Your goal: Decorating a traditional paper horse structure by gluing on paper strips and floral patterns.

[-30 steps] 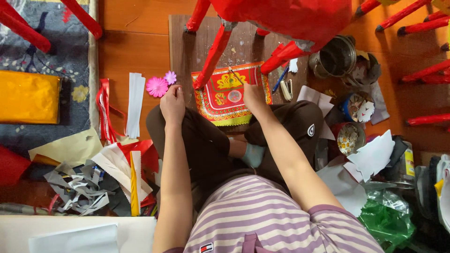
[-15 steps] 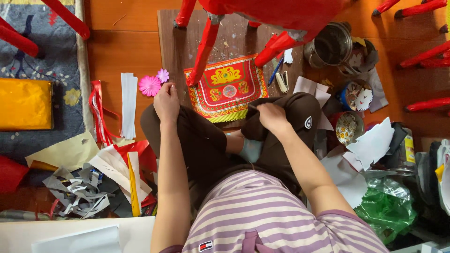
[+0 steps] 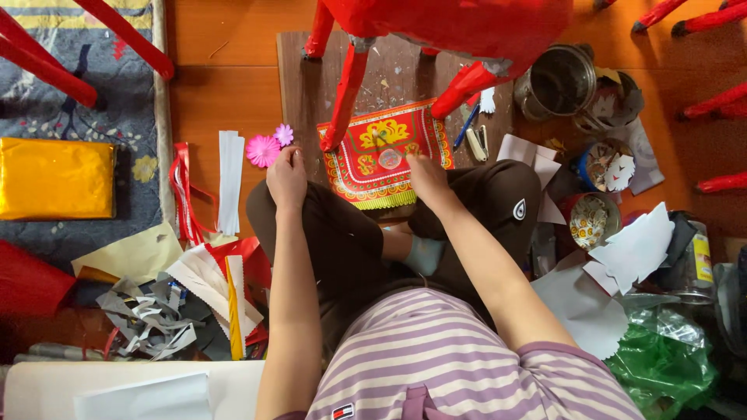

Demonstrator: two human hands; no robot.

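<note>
A red and yellow patterned paper mat (image 3: 385, 152) lies on the near edge of a brown board (image 3: 292, 85), under a red paper figure (image 3: 443, 31). The right hand (image 3: 424, 175) presses loosely curled fingers on the mat's near right edge. The left hand (image 3: 286, 177), empty and half closed, rests at the board's near left corner beside two pink paper flowers (image 3: 264, 149).

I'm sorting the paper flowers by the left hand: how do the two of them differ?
The larger flower is deep pink with many thin, daisy-like petals; the smaller flower is lilac with fewer, broader petals. The larger flower lies further out on the orange floor, while the smaller flower sits closer to the left hand and the brown board. Both lie flat, face up, side by side, and neither is held.
</note>
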